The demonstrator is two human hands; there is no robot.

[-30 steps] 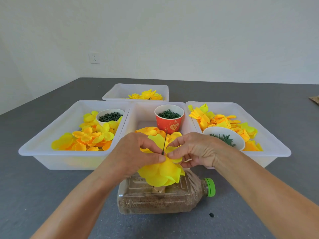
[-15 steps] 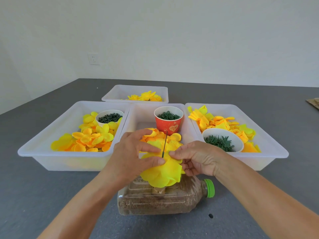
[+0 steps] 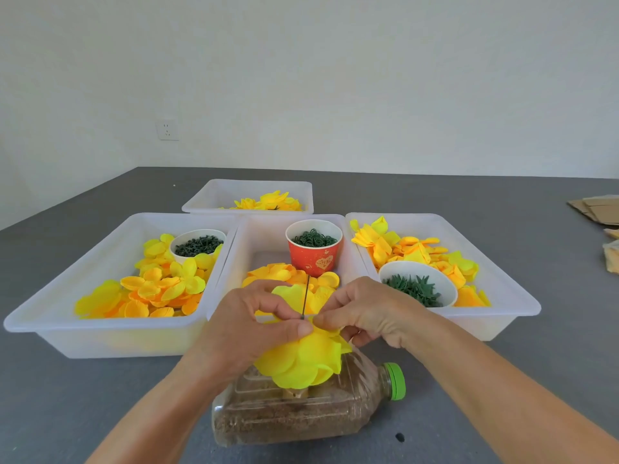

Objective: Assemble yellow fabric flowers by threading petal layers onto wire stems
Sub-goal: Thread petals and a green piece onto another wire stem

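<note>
Both hands meet just above the brown-filled plastic bottle [image 3: 301,410] lying on its side on the grey table [image 3: 502,380]. The left hand [image 3: 248,326] and the right hand [image 3: 365,313] each pinch the yellow petal layers [image 3: 301,363] around the thin wire stem [image 3: 305,296], which stands upright over the bottle. Behind the bottle sit white trays [image 3: 110,336] of loose petals and a red cup [image 3: 315,252].

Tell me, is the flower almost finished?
Partly. Done: several yellow petals already sit on the wire, and finished flowers lie in the far tray. In hand: the left hand and right hand pinch the petals at the wire. Left: loose petals remain.
</note>
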